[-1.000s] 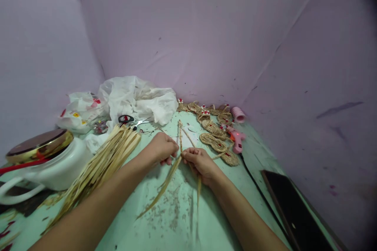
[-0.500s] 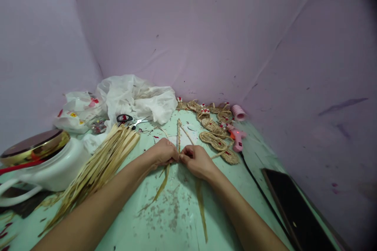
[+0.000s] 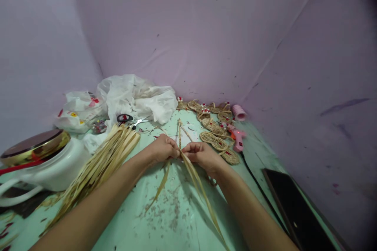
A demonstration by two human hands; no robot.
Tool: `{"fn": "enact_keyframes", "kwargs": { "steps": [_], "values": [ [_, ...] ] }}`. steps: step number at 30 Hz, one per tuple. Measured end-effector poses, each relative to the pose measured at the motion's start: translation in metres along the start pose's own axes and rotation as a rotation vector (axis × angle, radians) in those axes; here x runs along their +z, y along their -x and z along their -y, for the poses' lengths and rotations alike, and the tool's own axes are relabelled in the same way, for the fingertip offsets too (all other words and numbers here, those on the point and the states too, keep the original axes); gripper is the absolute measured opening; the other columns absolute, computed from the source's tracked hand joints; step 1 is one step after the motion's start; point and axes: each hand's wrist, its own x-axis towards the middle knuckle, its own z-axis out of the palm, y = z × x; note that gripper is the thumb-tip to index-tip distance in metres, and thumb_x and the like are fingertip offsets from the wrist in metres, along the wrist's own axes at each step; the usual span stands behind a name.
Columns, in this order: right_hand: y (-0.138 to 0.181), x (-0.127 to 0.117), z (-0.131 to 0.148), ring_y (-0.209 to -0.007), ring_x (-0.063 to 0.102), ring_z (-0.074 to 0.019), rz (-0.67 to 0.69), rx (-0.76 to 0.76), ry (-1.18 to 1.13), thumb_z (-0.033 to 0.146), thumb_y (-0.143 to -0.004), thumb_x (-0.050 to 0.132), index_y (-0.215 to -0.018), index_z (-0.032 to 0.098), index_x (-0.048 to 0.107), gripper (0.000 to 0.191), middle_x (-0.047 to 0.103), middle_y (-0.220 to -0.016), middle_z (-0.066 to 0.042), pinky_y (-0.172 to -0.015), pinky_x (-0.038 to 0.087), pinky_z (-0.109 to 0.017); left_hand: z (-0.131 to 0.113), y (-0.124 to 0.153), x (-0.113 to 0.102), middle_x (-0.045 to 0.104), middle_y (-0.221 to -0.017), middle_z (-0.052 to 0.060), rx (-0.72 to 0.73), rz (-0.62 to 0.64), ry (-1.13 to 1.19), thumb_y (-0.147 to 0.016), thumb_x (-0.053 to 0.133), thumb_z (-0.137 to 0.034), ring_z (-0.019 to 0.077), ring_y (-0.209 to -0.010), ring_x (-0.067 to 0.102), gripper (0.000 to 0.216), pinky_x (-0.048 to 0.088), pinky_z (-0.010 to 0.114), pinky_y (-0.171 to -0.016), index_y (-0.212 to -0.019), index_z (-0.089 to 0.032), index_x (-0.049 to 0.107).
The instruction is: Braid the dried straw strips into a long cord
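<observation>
A thin braid of dried straw-coloured fibre [image 3: 180, 133] runs up the table from between my two hands. My left hand [image 3: 165, 150] is closed, pinching the lower end of the braid. Fingertips of my right hand [image 3: 200, 156] are pinched at the same spot, on the loose fibre strands [image 3: 196, 180] that trail down toward the table's front. Another loose strand [image 3: 163, 184] hangs below my left hand. Exactly which strand each finger grips is hidden.
On the left lie a bundle of dried fibre strips [image 3: 108, 160], scissors [image 3: 137, 124], a white pot [image 3: 59, 168] and plastic bags [image 3: 135, 94]. Rightward are coiled braided pieces [image 3: 215, 140], a pink glue gun [image 3: 238, 138] with a black cord, and a dark flat object [image 3: 294, 208].
My right hand has shifted slightly to the right and its fingers have opened out a little. Loose strands now fan from between my hands down to the lower right.
</observation>
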Motion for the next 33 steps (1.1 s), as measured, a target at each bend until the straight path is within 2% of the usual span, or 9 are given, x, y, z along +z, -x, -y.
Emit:
{"fn": "enact_keyframes", "kwargs": {
  "steps": [6,9,13,17,20,24,28,33],
  "values": [
    [-0.002,0.008,-0.005,-0.041,0.043,-0.0063,0.022,0.057,-0.13,0.016,-0.058,0.058,-0.058,0.016,0.043,0.015,0.046,-0.043,0.006,-0.046,0.034,-0.02,0.005,-0.002,0.004,0.035,-0.036,-0.006,0.032,-0.004,0.006,-0.046,0.048,-0.014,0.0038,-0.036,0.024,0.003,0.016,0.021,-0.04,-0.045,-0.012,0.05],
    [-0.001,0.009,-0.004,-0.039,0.039,-0.0054,-0.004,0.053,-0.05,0.013,-0.062,0.055,-0.059,0.017,0.041,0.015,0.043,-0.041,0.007,-0.042,0.031,-0.018,0.008,-0.002,0.006,0.033,-0.036,-0.006,0.054,-0.008,-0.03,-0.047,0.047,-0.014,0.0037,-0.036,0.023,0.004,0.016,0.021,-0.039,-0.044,-0.013,0.047],
    [-0.001,0.01,-0.002,-0.037,0.028,-0.0028,-0.084,0.01,0.105,0.008,-0.065,0.052,-0.057,0.016,0.042,0.014,0.038,-0.04,0.009,-0.038,0.018,-0.018,0.01,-0.002,0.002,0.034,-0.036,-0.006,0.065,0.116,-0.046,-0.052,0.046,-0.017,0.0039,-0.033,0.024,0.005,0.015,0.02,-0.036,-0.047,-0.014,0.047],
    [-0.002,0.01,-0.003,-0.037,0.024,-0.0022,-0.106,-0.029,0.106,0.008,-0.063,0.054,-0.055,0.016,0.042,0.016,0.035,-0.038,0.01,-0.04,0.016,-0.019,0.008,0.0,-0.004,0.037,-0.038,-0.004,0.066,0.211,-0.025,-0.059,0.047,-0.023,0.0049,-0.031,0.03,0.015,0.016,0.02,-0.034,-0.047,-0.015,0.046],
    [-0.004,0.009,-0.006,-0.036,0.023,-0.0021,-0.103,-0.045,0.073,0.009,-0.059,0.057,-0.053,0.015,0.043,0.016,0.036,-0.038,0.009,-0.04,0.015,-0.019,0.008,0.0,-0.005,0.038,-0.037,-0.005,0.089,0.188,-0.026,-0.058,0.052,-0.025,0.0042,-0.031,0.029,0.016,0.017,0.019,-0.034,-0.047,-0.014,0.048],
    [-0.004,0.008,-0.008,-0.036,0.025,-0.0024,-0.058,-0.027,0.05,0.012,-0.058,0.056,-0.054,0.014,0.048,0.009,0.045,-0.043,0.006,-0.038,0.013,-0.02,0.01,-0.002,-0.004,0.036,-0.033,-0.006,0.034,0.122,-0.051,-0.053,0.053,-0.021,0.0047,-0.03,0.027,0.01,0.017,0.02,-0.034,-0.049,-0.012,0.053],
    [-0.006,0.006,-0.011,-0.032,0.019,-0.0027,-0.007,0.031,0.024,0.017,-0.061,0.053,-0.053,0.014,0.049,0.01,0.036,-0.037,0.007,-0.036,0.009,-0.021,0.01,-0.004,-0.003,0.031,-0.033,-0.007,0.054,0.054,-0.143,-0.051,0.05,-0.017,0.0043,-0.034,0.023,0.007,0.015,0.02,-0.036,-0.049,-0.012,0.055],
    [-0.01,0.009,-0.017,-0.032,0.019,-0.0028,-0.075,0.066,0.01,0.021,-0.061,0.055,-0.049,0.015,0.046,0.016,0.036,-0.037,0.007,-0.036,0.007,-0.022,0.008,-0.002,-0.001,0.029,-0.039,-0.006,0.135,0.026,-0.267,-0.05,0.048,-0.016,0.0044,-0.041,0.023,0.008,0.015,0.02,-0.04,-0.045,-0.012,0.052]
  ]
}}
